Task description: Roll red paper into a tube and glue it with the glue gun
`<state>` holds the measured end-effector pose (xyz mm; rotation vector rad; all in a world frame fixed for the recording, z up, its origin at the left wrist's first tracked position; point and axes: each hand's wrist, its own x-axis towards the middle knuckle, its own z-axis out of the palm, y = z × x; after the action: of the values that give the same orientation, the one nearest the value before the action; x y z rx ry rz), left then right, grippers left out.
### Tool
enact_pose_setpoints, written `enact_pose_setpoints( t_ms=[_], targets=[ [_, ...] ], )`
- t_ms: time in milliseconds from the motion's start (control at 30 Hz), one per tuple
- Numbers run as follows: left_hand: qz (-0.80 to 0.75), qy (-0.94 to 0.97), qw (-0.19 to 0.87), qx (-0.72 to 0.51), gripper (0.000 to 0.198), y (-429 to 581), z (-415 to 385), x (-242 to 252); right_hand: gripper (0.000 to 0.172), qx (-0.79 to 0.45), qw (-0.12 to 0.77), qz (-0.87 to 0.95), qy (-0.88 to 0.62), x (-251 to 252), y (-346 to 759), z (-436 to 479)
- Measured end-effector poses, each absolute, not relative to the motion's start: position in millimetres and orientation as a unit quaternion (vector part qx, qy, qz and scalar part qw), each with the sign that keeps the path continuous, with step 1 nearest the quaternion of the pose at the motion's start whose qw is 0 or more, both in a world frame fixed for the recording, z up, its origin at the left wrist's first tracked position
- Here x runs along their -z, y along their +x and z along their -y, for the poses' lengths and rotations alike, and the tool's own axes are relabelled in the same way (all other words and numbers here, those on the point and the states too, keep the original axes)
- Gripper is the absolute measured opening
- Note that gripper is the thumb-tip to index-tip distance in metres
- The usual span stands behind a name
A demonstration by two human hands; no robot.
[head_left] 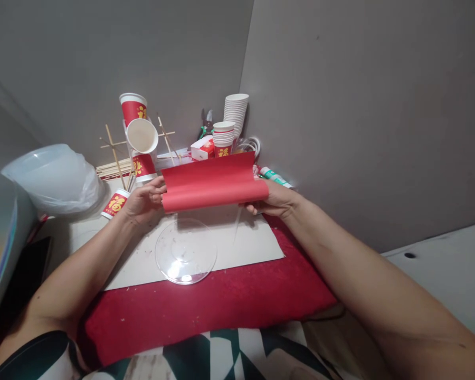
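Observation:
A sheet of red paper (211, 184), its near edge curled over, is stretched between my two hands above the table. My left hand (146, 199) grips its left end, with fingers bent at the edge. At the right end my right hand (272, 199) holds the sheet, some fingers hidden behind and under it. Below the paper, a clear round plastic disc or lid (186, 251) lies on a white board (245, 245). Just behind my left hand, a red and white paper cup (115, 203) with a gold character is tilted over.
Behind stand joined paper cups (133, 110) with crossed sticks, stacked cups (224, 138), taller white cups (236, 112), a small box (203, 148) and pliers (206, 124). A white plastic bag (59, 179) sits left, a green and white tube (276, 177) right. Red cloth (237, 301) covers the table.

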<state>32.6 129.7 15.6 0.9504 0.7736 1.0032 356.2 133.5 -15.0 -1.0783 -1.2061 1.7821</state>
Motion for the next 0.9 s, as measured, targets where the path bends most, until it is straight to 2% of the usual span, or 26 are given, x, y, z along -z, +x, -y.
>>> enact_pose_setpoints(
  t_ms=[133, 200, 367, 600, 900],
  targets=[
    [-0.339, 0.448, 0.691, -0.455, 0.048, 31, -131, -22, 0.015, -0.706, 0.350, 0.471, -0.397, 23, 357, -137],
    [-0.386, 0.482, 0.651, -0.442, 0.047, 34, -129, -20, 0.015, -0.711, 0.338, 0.475, -0.394, 26, 356, -138],
    [-0.447, 0.539, 0.541, -0.466, 0.030, 44, -123, -11, 0.013, -0.719, 0.312, 0.488, -0.384, 27, 353, -135],
    [-0.415, 0.674, 0.428, -0.436, 0.026, 43, -114, -27, 0.019, -0.716, 0.304, 0.515, -0.361, 15, 352, -125],
    [-0.378, 0.736, 0.475, -0.299, 0.020, 27, -122, -32, 0.024, -0.707, 0.286, 0.549, -0.343, 14, 353, -123]
  ],
)
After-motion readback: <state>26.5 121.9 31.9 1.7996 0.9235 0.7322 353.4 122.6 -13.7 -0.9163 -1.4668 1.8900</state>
